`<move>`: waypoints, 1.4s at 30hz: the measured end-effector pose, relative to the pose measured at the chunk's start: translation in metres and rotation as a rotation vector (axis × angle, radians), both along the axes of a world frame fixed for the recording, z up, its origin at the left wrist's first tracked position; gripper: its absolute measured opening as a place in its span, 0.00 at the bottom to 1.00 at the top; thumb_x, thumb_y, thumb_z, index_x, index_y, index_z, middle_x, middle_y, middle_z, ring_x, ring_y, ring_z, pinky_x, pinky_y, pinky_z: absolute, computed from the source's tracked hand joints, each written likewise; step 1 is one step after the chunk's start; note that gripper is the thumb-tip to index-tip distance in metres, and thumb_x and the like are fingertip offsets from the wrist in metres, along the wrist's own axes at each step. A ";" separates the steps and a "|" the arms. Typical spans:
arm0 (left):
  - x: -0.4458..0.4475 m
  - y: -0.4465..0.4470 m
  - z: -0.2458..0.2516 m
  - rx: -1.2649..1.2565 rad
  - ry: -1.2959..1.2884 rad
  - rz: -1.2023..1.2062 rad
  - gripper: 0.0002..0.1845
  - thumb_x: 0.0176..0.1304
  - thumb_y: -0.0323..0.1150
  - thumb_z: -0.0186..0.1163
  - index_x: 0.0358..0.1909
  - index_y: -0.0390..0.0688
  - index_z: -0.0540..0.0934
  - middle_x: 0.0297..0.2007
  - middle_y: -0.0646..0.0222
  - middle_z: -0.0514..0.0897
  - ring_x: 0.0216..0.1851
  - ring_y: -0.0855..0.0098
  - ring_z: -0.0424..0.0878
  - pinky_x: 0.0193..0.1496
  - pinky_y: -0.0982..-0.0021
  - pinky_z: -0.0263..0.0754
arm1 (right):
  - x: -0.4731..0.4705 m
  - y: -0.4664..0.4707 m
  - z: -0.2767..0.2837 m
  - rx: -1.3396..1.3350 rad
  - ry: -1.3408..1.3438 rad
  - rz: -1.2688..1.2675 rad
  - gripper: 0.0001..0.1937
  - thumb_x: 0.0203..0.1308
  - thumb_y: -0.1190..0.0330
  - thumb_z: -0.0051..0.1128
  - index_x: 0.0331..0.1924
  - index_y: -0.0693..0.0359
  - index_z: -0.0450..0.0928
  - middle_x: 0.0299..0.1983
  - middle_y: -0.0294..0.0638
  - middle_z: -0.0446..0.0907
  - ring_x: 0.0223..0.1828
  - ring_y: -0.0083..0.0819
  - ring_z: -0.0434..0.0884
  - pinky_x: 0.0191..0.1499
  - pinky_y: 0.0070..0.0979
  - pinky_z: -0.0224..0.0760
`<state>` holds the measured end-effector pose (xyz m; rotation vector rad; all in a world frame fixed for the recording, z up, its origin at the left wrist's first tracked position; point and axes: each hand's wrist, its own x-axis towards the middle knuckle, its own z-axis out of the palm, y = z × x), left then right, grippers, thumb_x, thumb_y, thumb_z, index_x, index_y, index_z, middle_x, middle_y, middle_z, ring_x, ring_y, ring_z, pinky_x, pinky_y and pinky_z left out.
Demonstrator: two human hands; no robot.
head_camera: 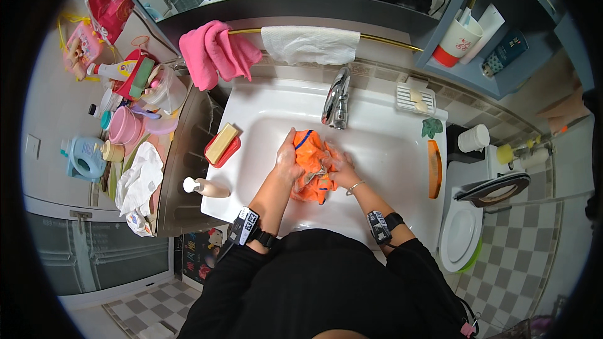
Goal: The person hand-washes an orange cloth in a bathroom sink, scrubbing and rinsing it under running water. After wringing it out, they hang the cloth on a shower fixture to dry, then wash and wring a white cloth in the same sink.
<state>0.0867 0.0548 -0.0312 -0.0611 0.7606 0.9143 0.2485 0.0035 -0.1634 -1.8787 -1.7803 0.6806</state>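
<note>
Over the white washbasin (395,150), both hands grip a bunched, wet-looking orange cloth with dark blue edging (308,165). My left hand (288,157) holds its left side, with the thumb up and suds on the skin. On the cloth's right side is my right hand (343,169), its fingers curled into the folds and partly hidden by them; a thin bracelet circles that wrist. The chrome faucet (338,99) stands just behind the cloth. A bar of soap (222,143) lies on a red soap dish (235,148) on the basin's left rim.
A pump bottle (207,187) lies at the left rim. On the right rim are an orange comb (434,169), a green scalloped object (431,128) and a white soap rack (403,99). Pink (214,52) and white (311,44) towels hang behind. A toilet (459,240) stands right.
</note>
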 end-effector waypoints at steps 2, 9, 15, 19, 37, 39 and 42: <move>0.006 0.009 -0.008 0.012 -0.004 -0.007 0.23 0.67 0.48 0.46 0.43 0.35 0.73 0.42 0.55 0.79 0.44 0.56 0.78 0.52 0.54 0.72 | 0.005 0.003 -0.018 -0.069 0.030 0.137 0.27 0.46 0.77 0.55 0.56 0.62 0.67 0.50 0.45 0.74 0.50 0.39 0.75 0.52 0.27 0.68; -0.014 0.038 -0.050 0.087 0.237 0.094 0.17 0.67 0.36 0.49 0.51 0.37 0.67 0.48 0.53 0.76 0.49 0.55 0.77 0.54 0.52 0.72 | 0.026 0.015 0.003 -0.351 1.595 -0.466 0.18 0.53 0.77 0.48 0.50 0.66 0.72 0.45 0.42 0.78 0.45 0.35 0.78 0.50 0.30 0.72; -0.018 0.028 -0.082 0.000 0.448 0.002 0.13 0.64 0.34 0.54 0.47 0.41 0.67 0.43 0.58 0.77 0.42 0.58 0.79 0.46 0.52 0.78 | 0.019 0.027 0.051 -0.198 1.930 -0.391 0.18 0.52 0.77 0.40 0.48 0.70 0.71 0.43 0.50 0.77 0.44 0.44 0.78 0.51 0.40 0.71; -0.012 0.015 -0.087 -0.143 0.653 -0.209 0.16 0.66 0.43 0.47 0.48 0.45 0.72 0.40 0.65 0.75 0.39 0.59 0.75 0.42 0.51 0.78 | 0.011 0.035 0.063 -0.245 1.946 -0.419 0.14 0.51 0.78 0.41 0.43 0.69 0.71 0.37 0.54 0.78 0.37 0.46 0.79 0.46 0.42 0.74; -0.014 0.003 -0.080 0.024 0.110 -0.160 0.23 0.69 0.41 0.36 0.58 0.39 0.67 0.53 0.62 0.76 0.52 0.62 0.75 0.55 0.60 0.71 | -0.031 0.038 0.050 -0.253 1.619 -0.404 0.18 0.55 0.75 0.47 0.51 0.64 0.66 0.44 0.45 0.75 0.41 0.32 0.78 0.43 0.29 0.75; -0.015 0.002 -0.081 0.007 0.118 -0.176 0.23 0.68 0.39 0.36 0.58 0.38 0.67 0.53 0.61 0.76 0.52 0.62 0.75 0.56 0.59 0.71 | -0.027 0.038 0.042 -0.176 1.423 -0.461 0.19 0.55 0.72 0.49 0.52 0.64 0.65 0.46 0.44 0.74 0.45 0.31 0.76 0.46 0.29 0.73; -0.016 0.000 -0.079 0.021 0.074 -0.181 0.23 0.67 0.38 0.35 0.58 0.38 0.66 0.54 0.60 0.75 0.53 0.62 0.74 0.57 0.58 0.69 | -0.022 0.034 0.040 -0.189 1.075 -0.489 0.22 0.56 0.67 0.53 0.54 0.64 0.64 0.49 0.43 0.72 0.48 0.29 0.75 0.48 0.29 0.72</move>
